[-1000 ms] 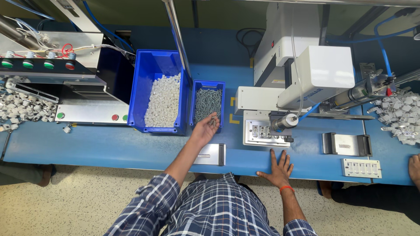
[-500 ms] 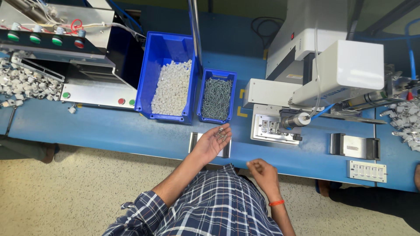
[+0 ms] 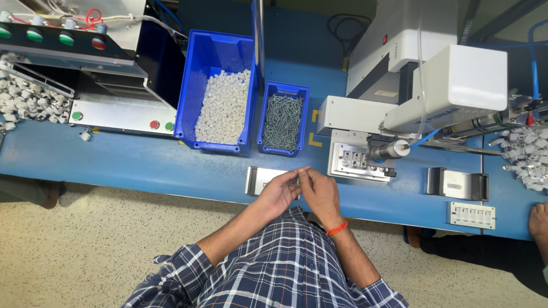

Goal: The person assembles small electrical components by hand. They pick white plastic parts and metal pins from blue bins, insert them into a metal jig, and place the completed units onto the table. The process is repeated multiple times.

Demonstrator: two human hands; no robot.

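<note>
1. The left hand and right hand meet at the near edge of the blue workbench, fingertips pinched together on small metal screws, probably a few; the count is too small to tell.
2. Both hands hover over a grey metal fixture plate lying on the bench.
3. Just behind stands a small blue bin of dark screws, beside a larger blue bin of white plastic pieces.
4. To the right, a white screwdriving machine stands over a fixture.
5. Another person's hand rests at the far right edge.
</note>
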